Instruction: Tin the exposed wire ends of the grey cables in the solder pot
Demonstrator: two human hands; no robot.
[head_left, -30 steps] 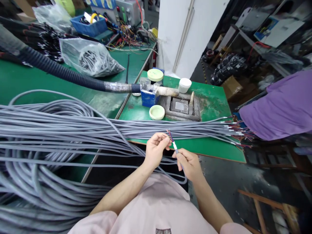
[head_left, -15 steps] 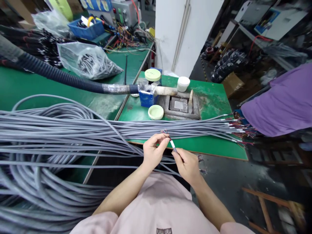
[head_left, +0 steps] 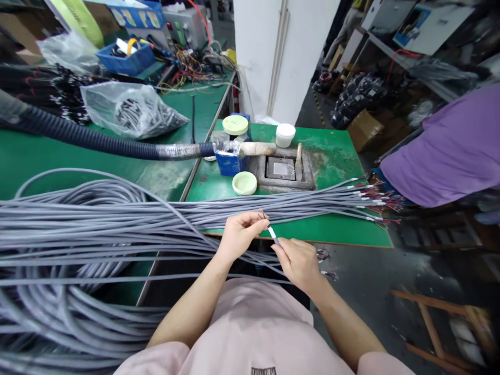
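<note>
In front of my body I hold the end of a grey cable (head_left: 276,240), which has a white band near its tip. My right hand (head_left: 300,264) is closed round the grey jacket just below the band. With thumb and fingertips, my left hand (head_left: 241,234) pinches the thin stripped wires (head_left: 262,213) that fan out past the band. Some of those wires are hidden behind the fingers. Just beyond my hands, a long bundle of grey cables (head_left: 297,202) lies across the green bench, its stripped, coloured wire ends (head_left: 377,200) at the right.
Coiled grey cable (head_left: 78,312) fills the left side. A ribbed hose (head_left: 117,143) reaches over the bench to a soldering pot (head_left: 283,169), beside a green lid (head_left: 245,183), a white tub (head_left: 285,135) and a blue box (head_left: 230,162). A person in purple (head_left: 445,151) stands at right.
The view has shifted slightly, so the bench items sit a little further left. My hands keep the same hold on the cable end, with small finger movement at the wires.
</note>
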